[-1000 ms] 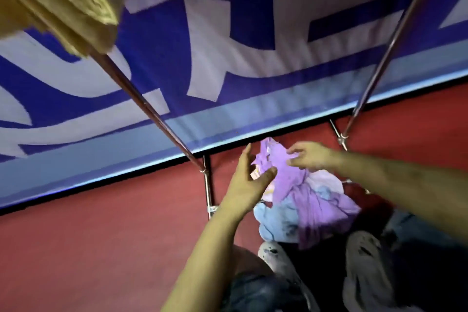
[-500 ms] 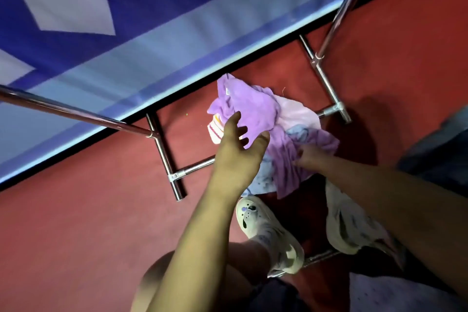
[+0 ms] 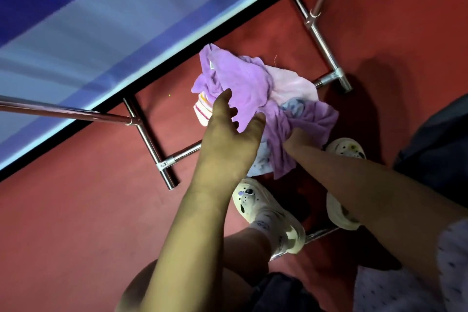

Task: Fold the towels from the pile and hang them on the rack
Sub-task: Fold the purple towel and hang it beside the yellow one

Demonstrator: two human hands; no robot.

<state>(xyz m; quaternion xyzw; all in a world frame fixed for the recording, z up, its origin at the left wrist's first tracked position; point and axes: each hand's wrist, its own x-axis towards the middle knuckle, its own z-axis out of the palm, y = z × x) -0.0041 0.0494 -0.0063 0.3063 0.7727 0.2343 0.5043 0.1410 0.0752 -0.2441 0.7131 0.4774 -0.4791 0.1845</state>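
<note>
right hand (image 3: 298,138) grips the purple towel (image 3: 243,78) (left hand (image 3: 228,134) spread above): lift one towel clear of the pile (image 3: 291,88).

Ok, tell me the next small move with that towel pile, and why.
Probably lift the purple towel clear of the pile. The right hand is buried in its folds, grip hidden, the left hand hovers open above, and nothing is separated yet.
</note>
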